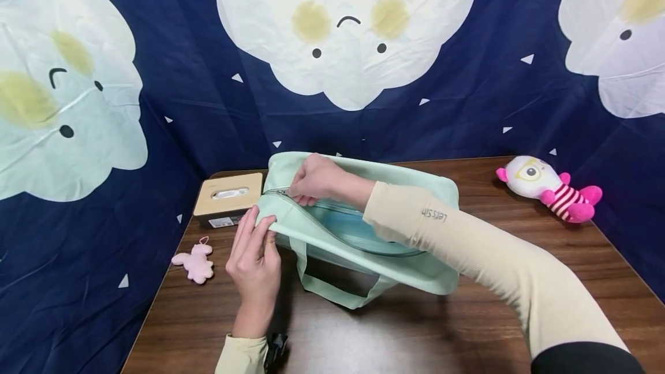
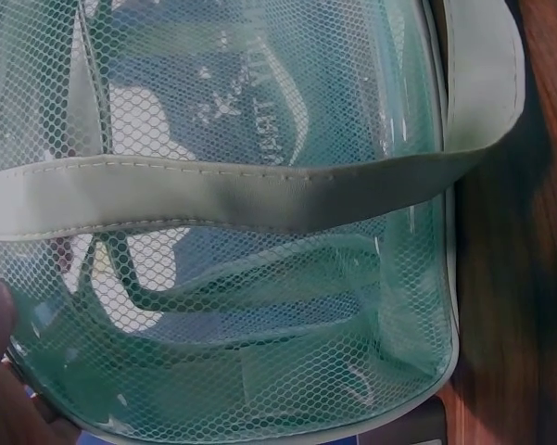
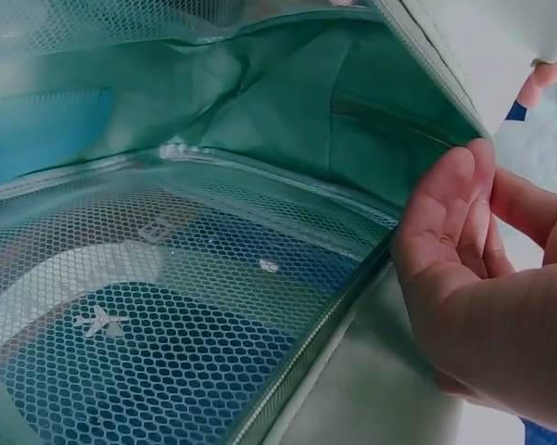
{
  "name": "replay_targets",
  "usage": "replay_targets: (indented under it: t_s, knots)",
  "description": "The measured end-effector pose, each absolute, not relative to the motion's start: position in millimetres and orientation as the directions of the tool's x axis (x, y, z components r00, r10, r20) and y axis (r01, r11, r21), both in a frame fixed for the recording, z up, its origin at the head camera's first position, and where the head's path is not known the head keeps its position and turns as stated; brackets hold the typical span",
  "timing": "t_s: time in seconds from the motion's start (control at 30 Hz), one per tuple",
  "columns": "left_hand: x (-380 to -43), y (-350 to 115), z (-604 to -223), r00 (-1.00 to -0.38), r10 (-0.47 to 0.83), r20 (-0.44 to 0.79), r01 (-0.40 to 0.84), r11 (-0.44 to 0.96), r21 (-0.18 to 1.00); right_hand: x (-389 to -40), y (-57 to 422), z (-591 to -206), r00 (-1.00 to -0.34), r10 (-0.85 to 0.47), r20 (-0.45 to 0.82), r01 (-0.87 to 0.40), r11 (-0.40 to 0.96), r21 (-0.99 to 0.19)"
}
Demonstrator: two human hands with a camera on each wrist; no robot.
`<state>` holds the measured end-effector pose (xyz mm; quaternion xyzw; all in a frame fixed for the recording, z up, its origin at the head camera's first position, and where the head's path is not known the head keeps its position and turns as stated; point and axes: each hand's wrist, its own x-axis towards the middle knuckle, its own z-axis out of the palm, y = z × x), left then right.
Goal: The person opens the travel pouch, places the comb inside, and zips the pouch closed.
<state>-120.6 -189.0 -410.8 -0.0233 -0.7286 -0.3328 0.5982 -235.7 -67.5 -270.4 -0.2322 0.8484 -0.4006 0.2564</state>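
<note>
A mint-green bag (image 1: 410, 273) with mesh sides lies on the table, its top zipper partly undone. At the zipper's left end, my right hand (image 1: 319, 178) pinches the zipper pull, which the fingers mostly hide. My left hand (image 1: 254, 261) grips the bag's near left corner, and its fingertips (image 3: 535, 85) also show past the bag's edge in the right wrist view. Hanging from the front is a strap handle (image 1: 343, 296), which crosses the mesh in the left wrist view. Through the opening, a mesh panel (image 3: 167, 343) and something blue (image 3: 42, 134) show.
A wooden-topped tissue box (image 1: 228, 189) stands just left of the bag. Nearer on that side lies a small pink plush charm (image 1: 194, 261). A plush doll in red and white stripes (image 1: 563, 198) lies far right. Behind the table hangs a dark blue cloud-print curtain (image 1: 353, 131).
</note>
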Motion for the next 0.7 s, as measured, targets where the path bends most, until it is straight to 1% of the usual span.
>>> replay_targets:
  t_s: [0.2, 0.5, 0.7]
  knots:
    - [-119, -190, -411, -0.291, -0.359, 0.887, 0.429, 0.78, 0.456, -236, -63, -268, -0.757, -0.608, -0.24, -0.186, 0.552, -0.813]
    - [-120, -191, -410, -0.28, -0.355, 0.892, 0.434, 0.782, 0.447, -236, -55, -267, -0.747, -0.621, -0.239, -0.184, 0.537, -0.823]
    - [-119, -191, -410, -0.289, -0.347, 0.892, 0.429, 0.786, 0.445, -235, -51, -266, -0.748, -0.62, -0.239, -0.193, 0.547, -0.814]
